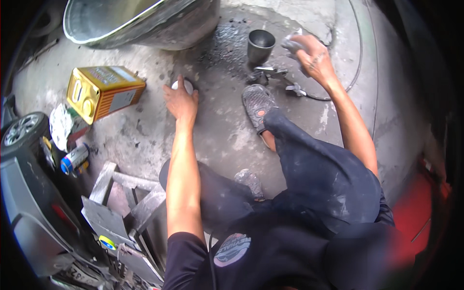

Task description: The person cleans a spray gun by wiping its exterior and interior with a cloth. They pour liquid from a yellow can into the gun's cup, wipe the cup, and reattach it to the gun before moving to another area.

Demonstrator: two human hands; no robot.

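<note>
Left hand: Our left hand [181, 101] reaches palm down, fingers spread over a round white piece [187, 87]; we cannot tell whether the grip has closed.
Right hand: Our right hand [315, 57] pinches a crumpled whitish cloth [292, 43] between thumb and fingers, just beyond the spray gun [267, 72].
Round white piece: Low over the floor, left of our forward shoe [259, 107]; we would best take it by opposite edges and lift it level.
Black cup: Mouth up at the spray gun, the black cup [261, 44] calls for a clear path; we should swing the cloth wide of it and the hose [356, 67].
Floor: Grey, stained concrete [217, 137], dark and speckled near the cup.
Workshop: A yellow tin [108, 92], large grey tub [179, 29], wooden stand [103, 183] and dark car [31, 193] surround us.
</note>
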